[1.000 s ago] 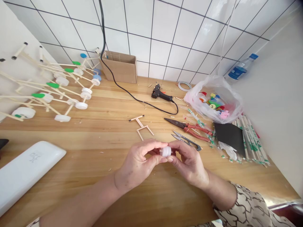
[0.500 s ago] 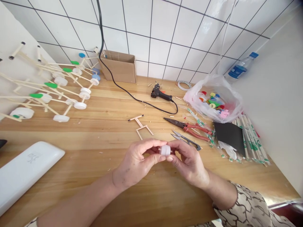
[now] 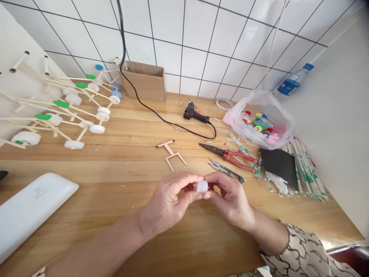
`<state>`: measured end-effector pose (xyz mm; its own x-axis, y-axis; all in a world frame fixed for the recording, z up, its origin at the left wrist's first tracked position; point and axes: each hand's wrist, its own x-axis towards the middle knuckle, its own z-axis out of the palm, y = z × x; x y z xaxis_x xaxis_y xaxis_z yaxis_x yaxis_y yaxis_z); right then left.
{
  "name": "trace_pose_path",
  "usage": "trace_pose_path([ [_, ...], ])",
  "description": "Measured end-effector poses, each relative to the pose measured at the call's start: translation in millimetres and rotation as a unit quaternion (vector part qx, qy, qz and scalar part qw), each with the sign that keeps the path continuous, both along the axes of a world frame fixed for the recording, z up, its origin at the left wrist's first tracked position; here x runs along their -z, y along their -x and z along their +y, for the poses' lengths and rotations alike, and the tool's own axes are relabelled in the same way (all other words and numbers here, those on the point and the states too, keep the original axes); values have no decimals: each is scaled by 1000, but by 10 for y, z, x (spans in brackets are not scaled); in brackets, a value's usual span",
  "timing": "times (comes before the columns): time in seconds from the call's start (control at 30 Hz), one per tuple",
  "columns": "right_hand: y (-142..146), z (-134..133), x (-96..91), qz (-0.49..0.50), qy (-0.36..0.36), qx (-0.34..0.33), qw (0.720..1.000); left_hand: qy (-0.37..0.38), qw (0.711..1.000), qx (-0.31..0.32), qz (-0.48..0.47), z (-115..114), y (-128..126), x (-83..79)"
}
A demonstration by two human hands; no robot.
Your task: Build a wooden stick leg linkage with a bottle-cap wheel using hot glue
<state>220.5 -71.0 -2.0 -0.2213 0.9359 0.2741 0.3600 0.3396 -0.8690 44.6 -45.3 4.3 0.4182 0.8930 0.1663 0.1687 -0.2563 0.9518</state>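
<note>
Low in the middle of the view, my left hand [image 3: 170,198] and my right hand [image 3: 229,196] meet around white bottle caps [image 3: 201,187] set face to face. The thumb and fingers of my left hand pinch them on the left, and those of my right hand pinch them on the right. Fingertips hide part of the caps. Just beyond my hands lies a small frame of glued wooden sticks [image 3: 172,154] with a dark-tipped crossbar. Thread snips [image 3: 226,169] and red-handled pliers [image 3: 227,156] lie beyond my right hand.
A black glue gun [image 3: 196,113] with a trailing cord lies farther back, near a cardboard box [image 3: 145,82]. Stick models with cap wheels [image 3: 74,144] stand at left above a white device [image 3: 37,207]. At right are a plastic bag of caps [image 3: 235,115], wrapped sticks [image 3: 308,173] and a bottle [image 3: 294,82].
The white caps have turned slightly between my fingers. My left hand has shifted a little to the right; my right hand has hardly moved.
</note>
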Motion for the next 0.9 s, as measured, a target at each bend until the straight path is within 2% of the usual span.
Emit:
trace_pose_path([
  [0.33, -4, 75, 22, 70, 82, -2, 994, 0, 1000, 20, 24, 66, 26, -2],
  [0.67, -15, 74, 3, 82, 104, -20, 991, 83, 995, 50, -3, 108, 46, -21],
  [0.9, 1, 64, 28, 113, 141, -10, 984, 25, 999, 34, 17, 84, 37, 27],
])
